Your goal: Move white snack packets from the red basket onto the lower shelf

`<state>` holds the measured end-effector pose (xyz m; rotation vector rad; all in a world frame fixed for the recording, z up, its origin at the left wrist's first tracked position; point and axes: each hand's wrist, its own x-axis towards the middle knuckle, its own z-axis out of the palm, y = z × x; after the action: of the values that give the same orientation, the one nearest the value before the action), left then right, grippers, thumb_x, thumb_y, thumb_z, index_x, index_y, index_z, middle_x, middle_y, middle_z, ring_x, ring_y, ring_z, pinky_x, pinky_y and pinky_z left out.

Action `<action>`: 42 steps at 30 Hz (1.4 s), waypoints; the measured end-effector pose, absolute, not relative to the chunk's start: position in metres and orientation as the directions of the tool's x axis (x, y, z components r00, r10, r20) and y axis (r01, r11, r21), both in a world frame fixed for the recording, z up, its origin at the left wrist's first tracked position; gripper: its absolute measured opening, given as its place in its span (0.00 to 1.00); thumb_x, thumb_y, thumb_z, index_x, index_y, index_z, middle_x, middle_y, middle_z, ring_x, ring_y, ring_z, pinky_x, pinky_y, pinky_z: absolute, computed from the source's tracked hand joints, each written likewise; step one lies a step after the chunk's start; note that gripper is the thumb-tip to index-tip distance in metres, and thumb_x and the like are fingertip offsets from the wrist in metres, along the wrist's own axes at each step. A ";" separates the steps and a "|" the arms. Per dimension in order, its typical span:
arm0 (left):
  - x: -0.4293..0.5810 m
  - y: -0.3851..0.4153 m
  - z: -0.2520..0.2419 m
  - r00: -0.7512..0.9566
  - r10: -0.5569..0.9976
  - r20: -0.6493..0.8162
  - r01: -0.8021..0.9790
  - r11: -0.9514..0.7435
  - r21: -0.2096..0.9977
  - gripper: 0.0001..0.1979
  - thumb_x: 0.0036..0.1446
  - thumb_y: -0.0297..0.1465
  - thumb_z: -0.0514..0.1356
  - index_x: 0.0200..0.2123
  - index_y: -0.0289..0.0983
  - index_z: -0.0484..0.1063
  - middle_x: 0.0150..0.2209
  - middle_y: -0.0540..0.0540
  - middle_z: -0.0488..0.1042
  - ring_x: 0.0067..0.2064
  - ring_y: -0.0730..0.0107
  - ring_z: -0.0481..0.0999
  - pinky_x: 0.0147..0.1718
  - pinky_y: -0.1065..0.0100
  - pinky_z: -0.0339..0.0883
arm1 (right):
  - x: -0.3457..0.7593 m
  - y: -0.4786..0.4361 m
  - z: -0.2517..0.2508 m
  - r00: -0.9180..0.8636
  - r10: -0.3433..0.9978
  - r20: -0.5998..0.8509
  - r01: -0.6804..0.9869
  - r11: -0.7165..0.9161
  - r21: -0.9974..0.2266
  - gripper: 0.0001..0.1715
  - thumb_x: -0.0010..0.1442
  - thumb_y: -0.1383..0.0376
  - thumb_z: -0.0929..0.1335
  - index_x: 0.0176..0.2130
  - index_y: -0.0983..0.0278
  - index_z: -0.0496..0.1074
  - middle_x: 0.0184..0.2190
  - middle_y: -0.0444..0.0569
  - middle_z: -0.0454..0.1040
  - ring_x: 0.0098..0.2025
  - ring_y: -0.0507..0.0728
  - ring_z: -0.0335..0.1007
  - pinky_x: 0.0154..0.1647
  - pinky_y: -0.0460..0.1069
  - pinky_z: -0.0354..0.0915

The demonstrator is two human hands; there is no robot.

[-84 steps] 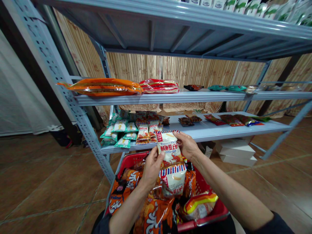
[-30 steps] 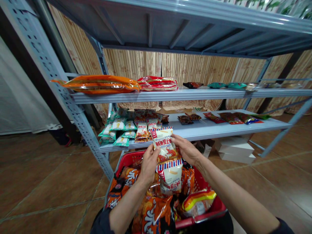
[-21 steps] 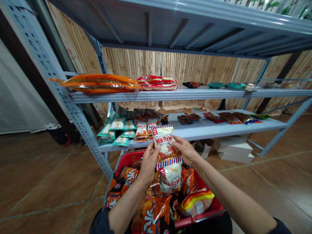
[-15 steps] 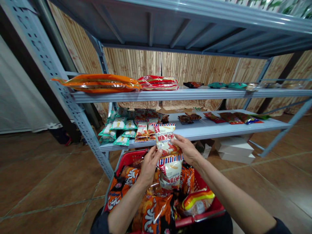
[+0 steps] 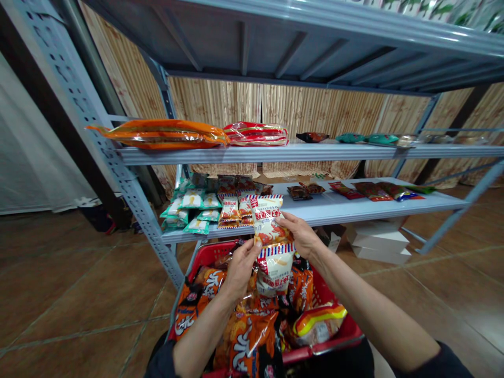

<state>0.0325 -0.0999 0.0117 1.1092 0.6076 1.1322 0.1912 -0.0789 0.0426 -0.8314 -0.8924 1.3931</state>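
Note:
Both hands hold a white-and-red snack bag (image 5: 268,220) with a striped top edge, above a red basket (image 5: 334,344). My left hand (image 5: 242,262) pinches its lower left corner, and my right hand (image 5: 297,233) grips its right side. A second bag of the same kind (image 5: 274,270) hangs just below it, over the basket; how the two are joined is hidden. Orange snack bags (image 5: 248,341) and a bag with a yellow and red band (image 5: 318,325) lie in the basket. Similar small striped bags (image 5: 230,209) stand on the lower shelf behind.
Green-and-white bags (image 5: 192,199) are stacked at the left of the lower shelf (image 5: 366,209). Brown and red packets (image 5: 344,190) lie farther right. Long orange (image 5: 165,134) and red packs (image 5: 255,134) rest on the middle shelf. White boxes (image 5: 378,239) sit on the floor under the rack.
The held bag and the one below it have risen slightly. The upper bag's front is tilted more toward the camera. Both hands keep their hold.

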 end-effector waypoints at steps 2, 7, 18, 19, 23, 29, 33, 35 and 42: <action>0.032 -0.101 0.013 0.356 0.925 0.130 -0.402 0.026 0.915 0.21 0.52 0.37 0.58 0.49 0.34 0.69 0.44 0.43 0.74 0.44 0.63 0.72 0.44 0.65 0.62 | 0.191 -0.079 0.043 -0.021 0.999 0.028 -0.454 0.016 -0.891 0.19 0.43 0.65 0.72 0.39 0.62 0.71 0.31 0.46 0.77 0.32 0.55 0.73 0.36 0.49 0.68; 0.032 -0.100 0.010 0.330 0.939 0.100 -0.392 0.040 0.919 0.18 0.51 0.36 0.59 0.45 0.35 0.72 0.42 0.44 0.76 0.44 0.64 0.73 0.43 0.67 0.62 | 0.192 -0.077 0.042 -0.028 1.000 -0.002 -0.460 -0.014 -0.888 0.18 0.44 0.65 0.72 0.38 0.62 0.71 0.31 0.46 0.77 0.32 0.54 0.73 0.37 0.50 0.68; 0.038 -0.098 0.013 0.177 0.982 0.071 -0.510 0.030 0.860 0.21 0.45 0.40 0.62 0.40 0.33 0.73 0.36 0.43 0.77 0.39 0.62 0.75 0.41 0.64 0.64 | 0.195 -0.094 0.020 -0.134 0.991 -0.028 -0.345 -0.073 -0.936 0.25 0.44 0.62 0.73 0.44 0.63 0.69 0.38 0.48 0.76 0.37 0.56 0.73 0.41 0.51 0.66; 0.038 -0.098 0.013 0.174 0.983 0.064 -0.522 0.037 0.852 0.20 0.45 0.39 0.63 0.40 0.33 0.73 0.36 0.43 0.77 0.39 0.63 0.75 0.41 0.65 0.64 | 0.193 -0.097 0.017 -0.135 0.991 -0.022 -0.358 -0.070 -0.931 0.25 0.43 0.63 0.73 0.42 0.63 0.70 0.37 0.48 0.76 0.36 0.56 0.73 0.41 0.51 0.66; 0.040 -0.097 0.014 0.146 0.989 -0.009 -0.565 0.091 0.820 0.15 0.44 0.36 0.63 0.35 0.33 0.75 0.35 0.44 0.77 0.38 0.64 0.75 0.42 0.65 0.64 | 0.186 -0.103 0.011 -0.110 0.994 -0.001 -0.409 -0.046 -0.911 0.24 0.41 0.65 0.74 0.41 0.64 0.70 0.36 0.48 0.76 0.35 0.56 0.73 0.42 0.51 0.66; 0.039 -0.095 0.017 0.147 0.968 -0.203 -0.606 0.250 0.755 0.09 0.44 0.30 0.62 0.30 0.31 0.74 0.31 0.43 0.77 0.32 0.68 0.75 0.35 0.67 0.67 | 0.185 -0.103 0.010 -0.142 0.985 -0.101 -0.428 -0.153 -0.891 0.22 0.40 0.66 0.74 0.38 0.66 0.71 0.33 0.49 0.77 0.30 0.55 0.73 0.35 0.50 0.67; 0.037 -0.095 0.022 0.172 0.946 -0.274 -0.616 0.321 0.720 0.08 0.44 0.27 0.62 0.30 0.31 0.73 0.30 0.45 0.77 0.29 0.70 0.74 0.31 0.70 0.67 | 0.186 -0.102 0.010 -0.163 0.976 -0.147 -0.441 -0.205 -0.874 0.21 0.39 0.66 0.74 0.37 0.66 0.72 0.32 0.49 0.77 0.29 0.55 0.73 0.37 0.51 0.67; 0.037 -0.095 0.023 0.183 0.941 -0.284 -0.618 0.335 0.712 0.07 0.43 0.27 0.62 0.30 0.31 0.73 0.29 0.45 0.77 0.28 0.71 0.74 0.30 0.70 0.67 | 0.186 -0.103 0.011 -0.169 0.975 -0.147 -0.444 -0.208 -0.872 0.21 0.39 0.66 0.74 0.36 0.66 0.72 0.31 0.49 0.77 0.29 0.55 0.73 0.36 0.51 0.67; 0.037 -0.094 0.021 0.190 0.943 -0.272 -0.606 0.331 0.723 0.07 0.43 0.27 0.62 0.29 0.31 0.73 0.28 0.46 0.76 0.27 0.72 0.74 0.29 0.71 0.66 | 0.186 -0.104 0.015 -0.149 0.977 -0.153 -0.427 -0.203 -0.881 0.17 0.41 0.66 0.73 0.35 0.66 0.72 0.28 0.48 0.78 0.27 0.54 0.73 0.33 0.49 0.67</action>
<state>0.0369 -0.0943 0.0215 0.5207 0.7820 1.1598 0.1858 -0.1043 0.0148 -0.9328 -0.8450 1.6056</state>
